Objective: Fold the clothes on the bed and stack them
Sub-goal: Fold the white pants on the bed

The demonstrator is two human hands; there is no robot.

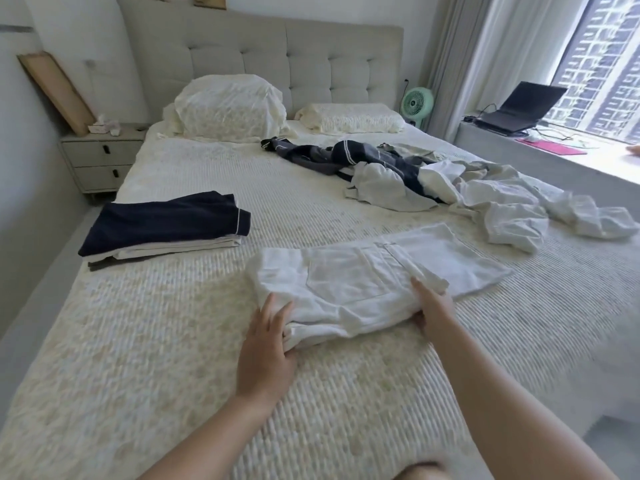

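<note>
Both hands gripped the folded white trousers [349, 285]: left hand [268, 337] and right hand [434, 306] curled round the near edge. Best lifted level, kept taut, then set squarely on the folded stack [162, 225].

Home bedroom: bed [207, 341] with tufted headboard [263, 60], pillows [228, 107], nightstand [100, 161].
</note>
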